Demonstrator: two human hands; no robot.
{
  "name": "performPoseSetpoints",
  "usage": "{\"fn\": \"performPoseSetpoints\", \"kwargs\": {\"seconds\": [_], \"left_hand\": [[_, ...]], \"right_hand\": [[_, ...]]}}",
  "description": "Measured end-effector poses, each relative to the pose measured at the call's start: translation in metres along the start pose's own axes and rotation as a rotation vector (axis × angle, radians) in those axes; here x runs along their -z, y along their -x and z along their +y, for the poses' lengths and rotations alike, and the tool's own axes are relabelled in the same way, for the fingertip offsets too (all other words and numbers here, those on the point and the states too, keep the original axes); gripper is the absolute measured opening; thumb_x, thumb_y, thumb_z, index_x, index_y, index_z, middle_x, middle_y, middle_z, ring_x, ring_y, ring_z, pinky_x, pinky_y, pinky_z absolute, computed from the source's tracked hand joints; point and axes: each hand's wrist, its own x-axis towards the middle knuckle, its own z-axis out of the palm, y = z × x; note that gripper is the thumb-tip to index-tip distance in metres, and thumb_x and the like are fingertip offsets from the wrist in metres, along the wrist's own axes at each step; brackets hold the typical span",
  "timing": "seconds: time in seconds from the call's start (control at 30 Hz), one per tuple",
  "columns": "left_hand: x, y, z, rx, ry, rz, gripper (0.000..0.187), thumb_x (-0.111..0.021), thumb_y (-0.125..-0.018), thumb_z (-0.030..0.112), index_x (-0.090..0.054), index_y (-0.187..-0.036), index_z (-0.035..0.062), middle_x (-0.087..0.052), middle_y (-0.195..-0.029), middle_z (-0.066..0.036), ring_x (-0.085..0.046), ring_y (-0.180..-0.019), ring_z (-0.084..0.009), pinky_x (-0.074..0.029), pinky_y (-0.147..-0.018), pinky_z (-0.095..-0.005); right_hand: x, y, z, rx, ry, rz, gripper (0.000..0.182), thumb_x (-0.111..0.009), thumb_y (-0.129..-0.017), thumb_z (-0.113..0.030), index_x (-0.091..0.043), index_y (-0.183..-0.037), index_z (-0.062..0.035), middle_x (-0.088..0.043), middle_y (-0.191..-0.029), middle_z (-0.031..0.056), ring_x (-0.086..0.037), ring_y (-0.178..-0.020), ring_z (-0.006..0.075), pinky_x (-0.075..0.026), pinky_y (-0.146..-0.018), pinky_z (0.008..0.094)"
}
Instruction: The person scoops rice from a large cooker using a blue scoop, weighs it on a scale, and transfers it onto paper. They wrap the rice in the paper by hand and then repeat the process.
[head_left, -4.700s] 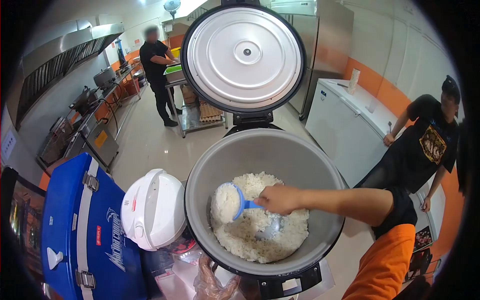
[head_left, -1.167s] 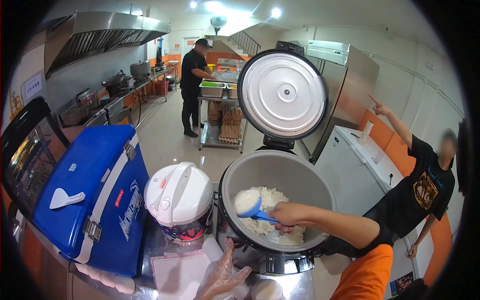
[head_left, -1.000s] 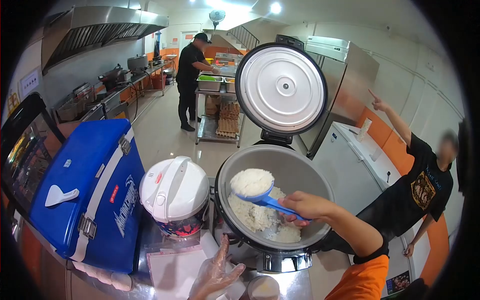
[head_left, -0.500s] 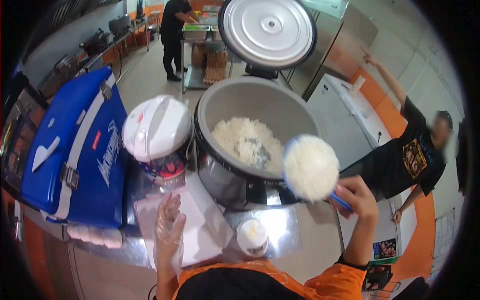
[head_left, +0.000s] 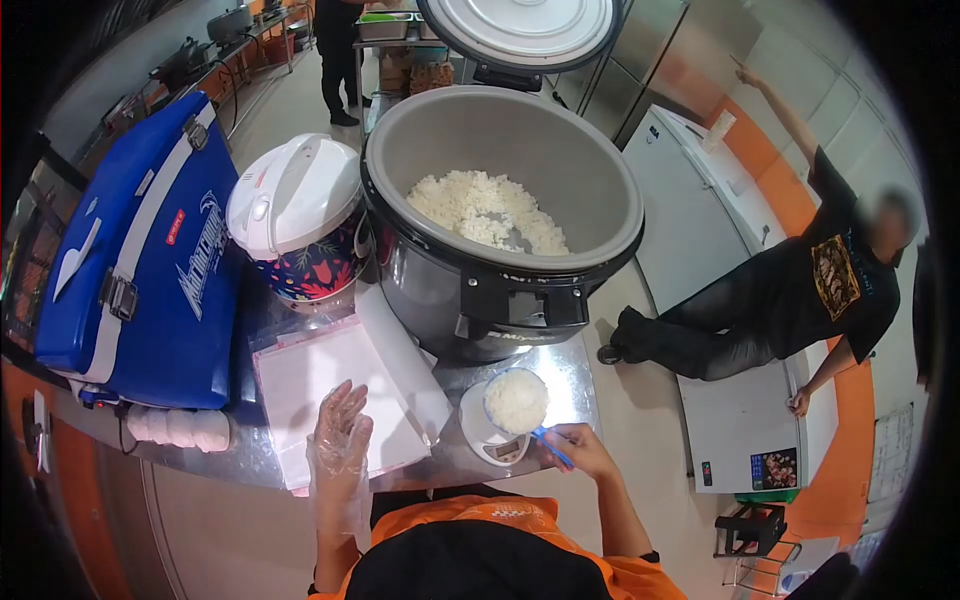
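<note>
My right hand grips the blue handle of a round scoop heaped with white rice. The scoop is over a small white kitchen scale; whether it touches the scale is hard to tell. My left hand, in a clear plastic glove, has its fingers apart and holds nothing, over a stack of white sheets. Behind the scale stands a large grey rice cooker, its lid raised, with rice at the bottom of its pot.
A smaller white cooker with a floral body and a blue cooler box stand at left. At right, a person in black leans by white freezers, one arm raised. Another person stands at a far rack.
My right hand has brought the rice-filled scoop from beside the pot's rim down and left to the scale. The camera view has shifted, so the cooker appears higher. My left hand remains over the sheets.
</note>
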Motion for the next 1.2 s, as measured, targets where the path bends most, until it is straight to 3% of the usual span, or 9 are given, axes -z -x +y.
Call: {"fn": "performPoseSetpoints", "kwargs": {"seconds": [0.27, 0.63, 0.7, 0.83, 0.9, 0.97, 1.1, 1.2], "left_hand": [[0.004, 0.024, -0.003, -0.011, -0.104, 0.052, 0.050, -0.062, -0.089, 0.013, -0.042, -0.134, 0.0027, -0.052, -0.129, -0.018, -0.047, -0.124, -0.0262, -0.034, -0.104, -0.0369], [0.000, 0.029, -0.019, -0.011, -0.084, 0.053, 0.051, -0.062, -0.089, 0.014, -0.042, -0.135, 0.0038, -0.053, -0.127, -0.018, -0.048, -0.123, -0.0253, -0.037, -0.102, -0.0352], [-0.003, 0.027, -0.021, -0.018, -0.095, 0.037, 0.052, -0.062, -0.089, 0.013, -0.041, -0.135, 0.0039, -0.053, -0.127, -0.019, -0.048, -0.123, -0.0253, -0.037, -0.101, -0.0351], [-0.013, 0.023, -0.022, -0.057, -0.102, -0.012, 0.052, -0.062, -0.089, 0.013, -0.040, -0.136, 0.0036, -0.052, -0.128, -0.020, -0.048, -0.122, -0.0256, -0.038, -0.101, -0.0353], [-0.014, 0.022, -0.022, -0.062, -0.129, -0.036, 0.053, -0.062, -0.089, 0.014, -0.039, -0.136, 0.0035, -0.052, -0.128, -0.020, -0.048, -0.123, -0.0263, -0.038, -0.101, -0.0365], [-0.016, 0.022, -0.022, -0.067, -0.155, -0.060, 0.053, -0.062, -0.089, 0.014, -0.038, -0.136, 0.0034, -0.052, -0.128, -0.020, -0.047, -0.124, -0.0270, -0.038, -0.102, -0.0377], [-0.030, 0.029, -0.016, -0.135, -0.351, -0.068, 0.066, -0.070, -0.083, 0.019, -0.035, -0.138, 0.0035, -0.050, -0.131, -0.018, -0.046, -0.126, -0.0301, -0.036, -0.104, -0.0408], [-0.036, 0.030, -0.015, -0.227, -0.568, -0.125, 0.078, -0.075, -0.077, 0.025, -0.033, -0.139, 0.0039, -0.044, -0.137, -0.018, -0.040, -0.130, -0.0311, -0.035, -0.106, -0.0421]], "right_hand": [[0.011, -0.035, 0.043, -0.065, -0.048, -0.089, 0.035, -0.062, -0.090, -0.036, -0.065, -0.096, -0.0020, -0.059, -0.066, 0.0010, -0.048, -0.047, 0.0055, -0.035, -0.039, 0.0193], [0.001, -0.030, 0.032, -0.079, -0.055, -0.069, 0.030, -0.058, -0.093, -0.033, -0.063, -0.097, -0.0033, -0.062, -0.072, 0.0029, -0.052, -0.051, 0.0070, -0.038, -0.041, 0.0188], [0.001, -0.026, 0.025, -0.061, -0.029, -0.097, 0.041, -0.054, -0.094, -0.039, -0.064, -0.100, 0.0003, -0.063, -0.075, 0.0021, -0.055, -0.057, 0.0082, -0.043, -0.051, 0.0192], [0.011, -0.029, 0.047, 0.012, -0.024, -0.084, 0.046, -0.049, -0.096, -0.042, -0.064, -0.102, 0.0009, -0.064, -0.079, 0.0047, -0.059, -0.065, 0.0108, -0.047, -0.056, 0.0215], [0.018, -0.023, 0.049, 0.047, -0.237, -0.069, 0.049, -0.044, -0.098, -0.042, -0.063, -0.105, 0.0020, -0.065, -0.085, 0.0080, -0.061, -0.072, 0.0133, -0.049, -0.059, 0.0234], [0.029, -0.017, 0.058, 0.029, -0.179, 0.009, 0.048, -0.043, -0.098, -0.041, -0.062, -0.107, 0.0025, -0.065, -0.087, 0.0092, -0.061, -0.073, 0.0142, -0.050, -0.060, 0.0246], [0.042, -0.005, 0.080, 0.051, -0.234, 0.194, 0.048, -0.044, -0.098, -0.039, -0.058, -0.108, 0.0055, -0.066, -0.089, 0.0116, -0.064, -0.072, 0.0172, -0.053, -0.062, 0.0280], [0.046, 0.003, 0.085, 0.094, -0.289, 0.185, 0.047, -0.042, -0.099, -0.039, -0.059, -0.107, 0.0036, -0.067, -0.089, 0.0110, -0.064, -0.073, 0.0169, -0.054, -0.062, 0.0291]]}}
